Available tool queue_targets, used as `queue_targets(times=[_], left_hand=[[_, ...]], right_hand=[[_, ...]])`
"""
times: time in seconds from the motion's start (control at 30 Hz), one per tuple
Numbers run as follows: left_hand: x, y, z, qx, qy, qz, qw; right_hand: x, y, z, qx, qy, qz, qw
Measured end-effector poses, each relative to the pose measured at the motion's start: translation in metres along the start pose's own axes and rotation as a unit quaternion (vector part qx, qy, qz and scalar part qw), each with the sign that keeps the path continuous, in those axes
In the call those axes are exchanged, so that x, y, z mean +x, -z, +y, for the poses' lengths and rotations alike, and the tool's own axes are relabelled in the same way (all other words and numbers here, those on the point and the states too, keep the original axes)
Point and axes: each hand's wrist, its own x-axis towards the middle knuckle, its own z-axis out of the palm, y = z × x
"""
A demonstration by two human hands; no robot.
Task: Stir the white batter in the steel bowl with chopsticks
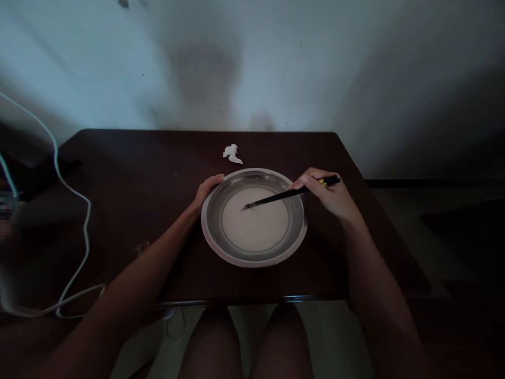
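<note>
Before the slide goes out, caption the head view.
Left hand at the edge of a round, silver metal bowl of whitish liquid; right hand holding a slim black brush slanted over it.

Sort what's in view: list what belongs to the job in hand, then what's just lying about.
Part of the job:
brush, held in the right hand
metal bowl, left hand at its rim
pale liquid inside the bowl

Apparently just lying about:
crumpled white scrap, beyond the bowl
white cable, off to the left
</note>
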Motion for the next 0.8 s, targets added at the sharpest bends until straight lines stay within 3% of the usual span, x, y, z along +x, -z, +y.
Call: queue_targets(times=[0.13, 0.3, 0.5, 0.67, 0.8], left_hand=[[0.0011, 0.0011, -0.001, -0.001, 0.002, 0.003, 1.0], [0.0027, 0.0033, -0.0026, 0.0, 0.005, 0.003, 1.0], [0.0016, 0.0017, -0.0017, -0.002, 0.009, 0.0, 1.0], [0.0013, 0.0002, -0.0012, 0.003, 0.004, 0.004, 1.0], [0.0013, 0.0001, -0.0017, 0.0, 0.008, 0.004, 1.0]], right_hand=[[-0.0008, 0.0025, -0.0013, 0.018, 0.0, 0.077, 0.997], [-0.0004, -0.0003, -0.0009, -0.006, -0.01, 0.013, 1.0], [-0.0014, 0.004, 0.0, 0.021, -0.002, 0.072, 0.997], [-0.0003, 0.0025, -0.0002, -0.006, -0.007, 0.003, 1.0], [-0.0011, 0.0039, -0.0003, -0.001, -0.002, 0.082, 0.997]])
